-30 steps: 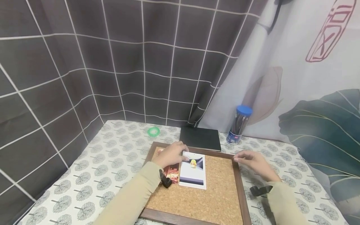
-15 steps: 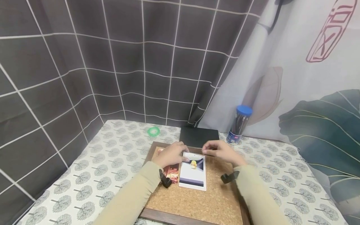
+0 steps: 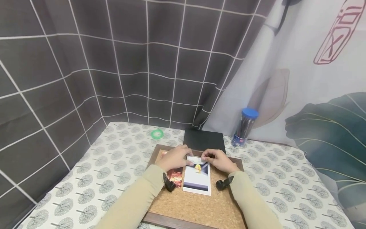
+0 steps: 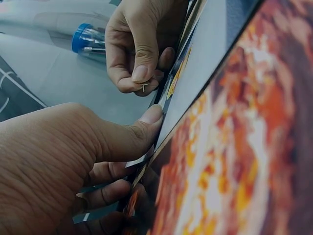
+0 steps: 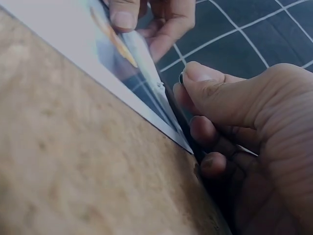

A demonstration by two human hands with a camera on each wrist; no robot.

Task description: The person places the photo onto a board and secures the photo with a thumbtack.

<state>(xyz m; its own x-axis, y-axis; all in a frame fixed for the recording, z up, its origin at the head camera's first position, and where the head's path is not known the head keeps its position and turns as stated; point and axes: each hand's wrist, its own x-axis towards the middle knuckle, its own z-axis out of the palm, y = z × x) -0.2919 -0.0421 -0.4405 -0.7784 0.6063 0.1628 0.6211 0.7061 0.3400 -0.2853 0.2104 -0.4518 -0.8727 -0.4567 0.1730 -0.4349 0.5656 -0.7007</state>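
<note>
Photo (image 3: 197, 178) lies on the corkboard (image 3: 194, 205) beside the left hand (image 3: 175, 157), whose outstretched thumb presses it, while the right hand (image 3: 219, 160), near that thumb, pinches a small pin (image 4: 144, 87).

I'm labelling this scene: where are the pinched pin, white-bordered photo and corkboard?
Pin (image 4: 144, 87): left wrist view, its protruding end.
Photo (image 3: 196, 177): head view, its pale middle.
Corkboard (image 3: 194, 206): head view, bare cork.

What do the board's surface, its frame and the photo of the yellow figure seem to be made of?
Board's surface: matte cork, by its speckled tan grain. Frame: dull brown, likely wood by its colour, possibly imitation. Photo: likely glossy coated paper, thin, with sheen in the right wrist view.
</note>
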